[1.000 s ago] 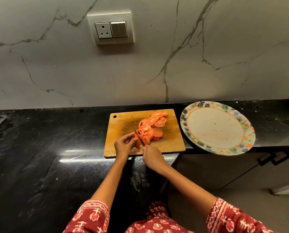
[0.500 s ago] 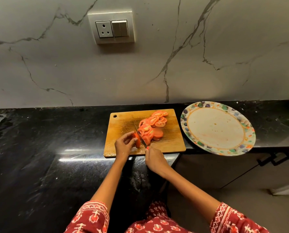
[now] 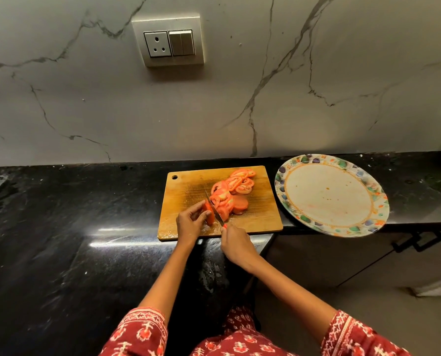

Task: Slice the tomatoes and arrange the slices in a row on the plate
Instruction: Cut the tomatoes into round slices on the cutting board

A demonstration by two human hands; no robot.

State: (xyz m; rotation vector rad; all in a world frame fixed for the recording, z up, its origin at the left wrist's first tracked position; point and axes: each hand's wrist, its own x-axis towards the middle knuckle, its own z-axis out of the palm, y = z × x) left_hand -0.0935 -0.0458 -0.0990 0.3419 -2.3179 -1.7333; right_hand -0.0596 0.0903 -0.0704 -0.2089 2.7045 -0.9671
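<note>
a: two steps are set by the task, and only the first is in hand. the last tomato piece [image 3: 209, 213] is pinched upright by the left hand [image 3: 190, 222] on the near part of the cutting board [image 3: 186, 191], and the knife [image 3: 214, 209] is gripped by the right hand [image 3: 236, 244], its fingers curled round the handle at the board's near edge.

b: where is the blade placed?

a: it is laid against the right side of the held piece, between that piece and the cut slices [image 3: 231, 192]. whether the edge is already pressed into the flesh cannot be told.

b: and the slices?

a: they are heaped in a loose line across the middle of the board, overlapping, towards its far right corner. none has been placed on the plate [image 3: 281, 176], which is set on the bench [image 3: 60, 214] just right of the board, its near rim hung over the bench edge.

b: what is called for next?

a: by judgement, the small remnant is to be cut through with the fingertips kept back from the blade, since little is left to be held. after that the knife is to be put down and the slices carried over and laid in a row.
</note>
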